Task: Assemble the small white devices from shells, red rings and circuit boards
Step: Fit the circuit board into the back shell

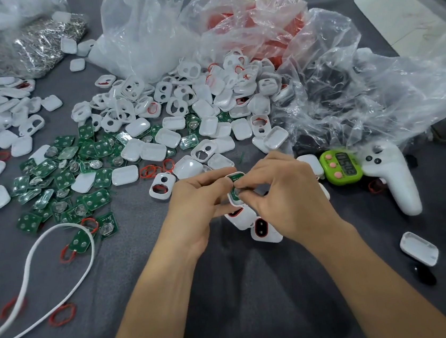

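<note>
Found pinched between both hands, just above frame centre: one white shell (231, 199), long axis roughly upright, open face toward the camera. Gripped along its 9 o'clock edge by the curled fingers (213, 182) of the left hand (201, 204). Pinched from 3 o'clock by the right hand (285, 192), with bent fingers (251, 183) closed tight over the cavity.

Seated inside the shell: a green circuit board (236, 179) with a silvery round part at mid-body, partly hidden under the right fingertips. Cannot tell whether fully seated.

Lying on the grey tabletop (230, 293) at 6 o'clock of the held shell, directly under the hands: two white devices (265, 229), with red showing around dark openings.

Spread at 12 o'clock: a heap of loose shells (180, 96), several with red rings already fitted. At 10 o'clock: a scatter of spare boards (72, 172), green with round metal contacts. Near, at 11 o'clock: loose red rings (151, 171). At 3 o'clock: a green timer (341, 166), just beside a white controller (395, 177).
</note>
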The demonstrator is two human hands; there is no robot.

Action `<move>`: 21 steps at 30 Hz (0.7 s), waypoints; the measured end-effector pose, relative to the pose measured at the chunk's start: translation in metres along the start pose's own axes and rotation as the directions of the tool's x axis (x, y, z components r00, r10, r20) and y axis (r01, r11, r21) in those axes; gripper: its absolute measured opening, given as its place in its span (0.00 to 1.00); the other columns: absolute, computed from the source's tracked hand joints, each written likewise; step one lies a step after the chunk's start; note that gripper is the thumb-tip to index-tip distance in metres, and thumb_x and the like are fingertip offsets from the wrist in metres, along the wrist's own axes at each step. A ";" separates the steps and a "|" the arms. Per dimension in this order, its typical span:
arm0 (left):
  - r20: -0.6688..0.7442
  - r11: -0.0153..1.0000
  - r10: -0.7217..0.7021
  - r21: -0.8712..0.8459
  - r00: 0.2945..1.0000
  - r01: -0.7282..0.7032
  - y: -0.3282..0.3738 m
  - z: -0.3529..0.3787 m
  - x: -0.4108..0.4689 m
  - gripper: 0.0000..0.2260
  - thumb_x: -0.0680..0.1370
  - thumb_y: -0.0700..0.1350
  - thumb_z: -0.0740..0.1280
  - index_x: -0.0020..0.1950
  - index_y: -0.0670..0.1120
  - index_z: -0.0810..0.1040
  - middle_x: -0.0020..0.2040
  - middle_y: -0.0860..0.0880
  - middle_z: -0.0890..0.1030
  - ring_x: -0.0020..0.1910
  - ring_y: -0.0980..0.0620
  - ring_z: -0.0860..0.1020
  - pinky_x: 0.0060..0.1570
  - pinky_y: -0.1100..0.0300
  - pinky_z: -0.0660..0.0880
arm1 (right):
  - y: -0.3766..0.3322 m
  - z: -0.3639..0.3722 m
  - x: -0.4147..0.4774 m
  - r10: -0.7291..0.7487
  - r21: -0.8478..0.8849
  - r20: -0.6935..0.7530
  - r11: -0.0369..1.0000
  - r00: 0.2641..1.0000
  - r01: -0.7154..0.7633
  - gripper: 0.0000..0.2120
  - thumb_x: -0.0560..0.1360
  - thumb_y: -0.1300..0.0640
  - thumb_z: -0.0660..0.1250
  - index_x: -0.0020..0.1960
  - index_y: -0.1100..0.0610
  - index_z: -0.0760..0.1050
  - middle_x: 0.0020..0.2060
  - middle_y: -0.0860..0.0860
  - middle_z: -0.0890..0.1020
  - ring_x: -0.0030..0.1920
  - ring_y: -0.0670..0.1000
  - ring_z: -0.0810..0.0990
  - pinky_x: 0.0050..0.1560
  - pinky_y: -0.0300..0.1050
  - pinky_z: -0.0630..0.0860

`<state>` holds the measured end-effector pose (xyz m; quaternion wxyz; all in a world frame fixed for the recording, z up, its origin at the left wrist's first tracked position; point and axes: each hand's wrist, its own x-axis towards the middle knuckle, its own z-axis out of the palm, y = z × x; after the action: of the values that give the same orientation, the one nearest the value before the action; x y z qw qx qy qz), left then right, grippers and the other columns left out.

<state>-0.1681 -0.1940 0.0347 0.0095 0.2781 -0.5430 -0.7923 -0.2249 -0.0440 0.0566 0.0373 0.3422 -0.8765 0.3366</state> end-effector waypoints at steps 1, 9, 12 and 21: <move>-0.004 1.000 0.001 -0.002 1.000 -0.001 0.000 0.000 0.000 0.10 0.79 0.31 0.67 0.55 0.40 0.85 0.47 0.41 0.88 0.39 0.49 0.86 0.37 0.59 0.82 | 0.001 0.001 -0.001 0.006 0.021 -0.007 1.000 1.000 -0.006 0.07 0.69 0.61 0.79 0.46 0.52 0.89 0.37 0.47 0.86 0.45 0.52 0.80 0.47 0.51 0.79; -0.081 1.000 0.018 -0.007 0.997 -0.019 -0.002 0.005 -0.002 0.12 0.76 0.27 0.68 0.47 0.41 0.86 0.41 0.43 0.87 0.36 0.49 0.86 0.33 0.60 0.81 | 0.012 0.005 -0.002 0.390 0.527 0.061 0.769 0.919 -0.362 0.12 0.71 0.61 0.77 0.44 0.43 0.87 0.40 0.41 0.87 0.42 0.43 0.85 0.45 0.38 0.81; -0.064 0.999 0.034 0.009 0.997 -0.033 -0.002 0.007 -0.004 0.12 0.76 0.27 0.68 0.46 0.42 0.86 0.41 0.42 0.87 0.36 0.49 0.86 0.33 0.60 0.81 | 0.015 0.006 0.000 0.491 0.580 0.218 0.630 0.844 -0.516 0.08 0.74 0.60 0.75 0.45 0.47 0.86 0.38 0.49 0.88 0.37 0.49 0.85 0.41 0.47 0.85; -0.100 0.987 0.098 0.139 0.990 -0.084 -0.009 0.010 -0.006 0.11 0.77 0.32 0.70 0.51 0.46 0.87 0.43 0.45 0.88 0.41 0.49 0.87 0.37 0.58 0.82 | 0.011 0.015 -0.001 0.527 0.540 0.179 0.653 0.831 -0.531 0.07 0.70 0.56 0.72 0.43 0.46 0.87 0.33 0.48 0.87 0.31 0.49 0.85 0.35 0.47 0.83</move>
<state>-0.1647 -0.1803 0.0319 0.0559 0.2950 -0.6062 -0.7365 -0.2287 -0.0467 0.0383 -0.1687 0.0682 -0.7961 0.5771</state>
